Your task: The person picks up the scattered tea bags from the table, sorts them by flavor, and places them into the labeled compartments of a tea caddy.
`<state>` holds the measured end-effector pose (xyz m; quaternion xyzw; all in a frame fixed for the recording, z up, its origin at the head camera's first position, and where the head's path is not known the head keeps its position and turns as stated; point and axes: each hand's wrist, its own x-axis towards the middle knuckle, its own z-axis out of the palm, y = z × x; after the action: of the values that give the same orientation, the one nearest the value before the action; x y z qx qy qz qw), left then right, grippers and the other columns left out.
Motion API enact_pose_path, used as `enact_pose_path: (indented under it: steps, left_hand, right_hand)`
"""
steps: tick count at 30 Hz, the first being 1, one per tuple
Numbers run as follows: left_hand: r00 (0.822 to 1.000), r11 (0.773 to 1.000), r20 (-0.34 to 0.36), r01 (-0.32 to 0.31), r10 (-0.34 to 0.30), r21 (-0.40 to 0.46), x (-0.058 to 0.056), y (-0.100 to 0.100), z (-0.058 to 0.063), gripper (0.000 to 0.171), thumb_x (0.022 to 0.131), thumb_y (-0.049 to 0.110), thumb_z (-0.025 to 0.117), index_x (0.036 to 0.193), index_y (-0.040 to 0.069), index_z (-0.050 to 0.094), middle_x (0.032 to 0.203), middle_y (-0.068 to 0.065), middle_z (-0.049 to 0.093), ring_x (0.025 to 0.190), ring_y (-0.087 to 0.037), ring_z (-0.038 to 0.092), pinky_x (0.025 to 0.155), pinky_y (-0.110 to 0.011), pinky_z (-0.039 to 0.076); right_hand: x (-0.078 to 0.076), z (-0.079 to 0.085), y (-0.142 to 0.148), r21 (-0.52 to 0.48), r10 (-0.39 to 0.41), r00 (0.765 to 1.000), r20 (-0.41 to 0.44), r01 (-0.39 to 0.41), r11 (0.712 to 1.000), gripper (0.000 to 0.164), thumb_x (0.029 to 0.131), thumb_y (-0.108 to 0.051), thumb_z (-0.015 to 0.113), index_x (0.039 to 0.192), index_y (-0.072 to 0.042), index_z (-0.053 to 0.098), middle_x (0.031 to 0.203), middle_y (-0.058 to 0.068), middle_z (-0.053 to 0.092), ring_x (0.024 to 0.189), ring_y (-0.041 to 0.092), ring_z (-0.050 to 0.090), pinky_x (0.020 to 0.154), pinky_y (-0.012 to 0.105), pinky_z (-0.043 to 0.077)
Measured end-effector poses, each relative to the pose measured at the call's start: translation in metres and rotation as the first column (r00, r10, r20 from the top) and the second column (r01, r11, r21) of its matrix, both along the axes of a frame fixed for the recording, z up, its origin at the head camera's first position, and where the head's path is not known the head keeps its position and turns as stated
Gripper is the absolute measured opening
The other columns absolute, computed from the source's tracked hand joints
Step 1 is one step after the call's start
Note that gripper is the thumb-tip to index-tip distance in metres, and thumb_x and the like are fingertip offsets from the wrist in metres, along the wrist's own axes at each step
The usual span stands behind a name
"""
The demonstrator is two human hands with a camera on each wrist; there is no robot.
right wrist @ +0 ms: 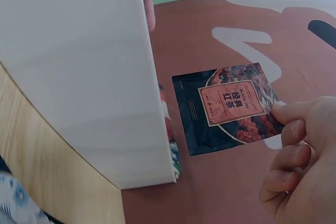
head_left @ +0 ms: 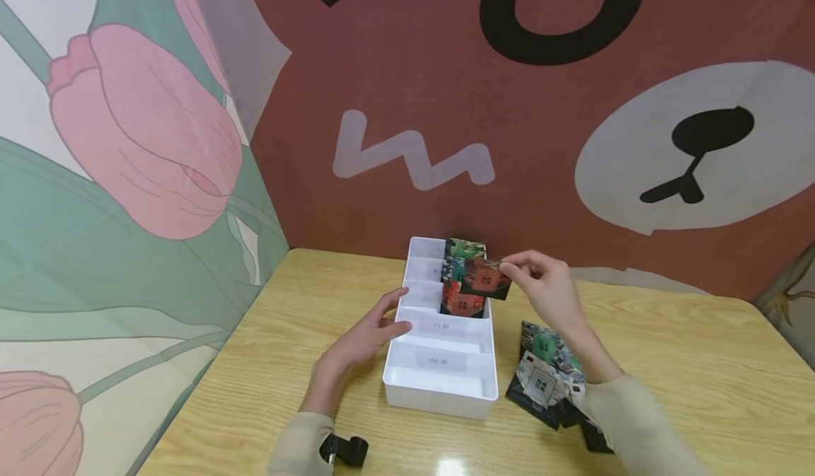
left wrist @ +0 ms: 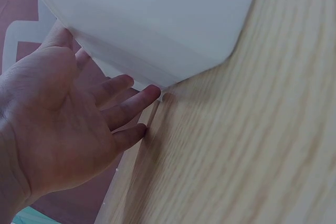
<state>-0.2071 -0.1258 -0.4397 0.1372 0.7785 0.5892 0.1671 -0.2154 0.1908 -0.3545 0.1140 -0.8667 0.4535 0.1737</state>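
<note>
My right hand [head_left: 552,288] pinches a black tea sachet [right wrist: 226,108] by one edge, between thumb and fingers. The sachet is dark with a red label and is held above the white divided box [head_left: 439,398], over its right side. Below it, a red sachet [head_left: 463,300] stands in the middle compartment, with blue-green and green sachets [head_left: 467,248] in the compartments behind. My left hand [head_left: 363,334] rests at the box's left side, thumb and fingertips touching its rim. In the left wrist view its fingers [left wrist: 131,108] are loosely extended beside the box wall.
Several loose sachets [head_left: 541,380], green and grey-white, lie overlapping on the wooden table [head_left: 255,384] to the right of the box, partly under my right forearm. The two front compartments show bare bottoms and printed labels. A wall with a printed bear [head_left: 382,51] stands directly behind the table.
</note>
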Motion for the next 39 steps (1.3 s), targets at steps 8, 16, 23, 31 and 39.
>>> enact_pose_path:
  steps: [8,16,23,31,39]
  left_hand:
    - [1.000,1.000,-0.005,-0.001,0.001,-0.007,0.001,-0.001,-0.001,0.064,0.101,0.032,0.059,0.155,0.035,0.026,0.163,-0.013,0.022,0.142,-0.037,0.040,0.111,-0.053,0.040]
    - [1.000,1.000,-0.004,-0.006,0.006,-0.007,0.002,-0.002,-0.003,0.064,0.100,0.034,0.059,0.155,0.035,0.026,0.163,-0.013,0.022,0.143,-0.038,0.038,0.111,-0.055,0.039]
    - [1.000,1.000,-0.009,-0.004,0.004,-0.012,0.001,-0.002,-0.002,0.064,0.100,0.033,0.059,0.155,0.035,0.026,0.163,-0.013,0.022,0.141,-0.038,0.040,0.110,-0.054,0.040]
    - [1.000,1.000,-0.005,-0.004,0.004,-0.021,0.000,0.000,0.001,0.064,0.100,0.035,0.060,0.155,0.036,0.027,0.162,-0.011,0.023,0.140,-0.036,0.042,0.110,-0.053,0.040]
    - [1.000,1.000,-0.007,-0.005,0.005,-0.024,0.000,0.000,0.001,0.065,0.100,0.034,0.060,0.155,0.035,0.026,0.163,-0.013,0.023,0.140,-0.037,0.041,0.110,-0.054,0.040]
  right_hand:
    - [-0.009,-0.009,-0.015,-0.048,0.015,0.999,0.051,-0.012,0.999,0.024,0.094,-0.039,0.068,0.102,-0.018,0.075,0.058,0.003,0.045,0.045,0.018,0.032,0.047,0.031,0.030]
    - [-0.013,-0.014,-0.024,-0.069,0.008,0.997,0.073,-0.003,0.998,0.022,0.094,-0.038,0.068,0.102,-0.018,0.075,0.059,0.003,0.044,0.046,0.018,0.031,0.045,0.031,0.029]
    - [-0.017,-0.024,-0.030,-0.088,0.043,0.993,0.110,-0.033,0.996,0.023,0.093,-0.038,0.069,0.101,-0.017,0.075,0.058,0.002,0.043,0.045,0.013,0.028,0.045,0.030,0.027]
    - [-0.023,-0.047,-0.028,-0.039,0.026,0.980,0.199,-0.018,0.999,0.019,0.093,-0.028,0.071,0.101,-0.011,0.075,0.056,-0.004,0.040,0.047,0.009,0.027,0.047,0.026,0.026]
    - [-0.020,-0.053,-0.026,0.000,0.009,0.969,0.246,-0.009,1.000,0.019,0.094,-0.028,0.070,0.105,-0.013,0.075,0.057,-0.004,0.038,0.049,0.011,0.030,0.046,0.025,0.027]
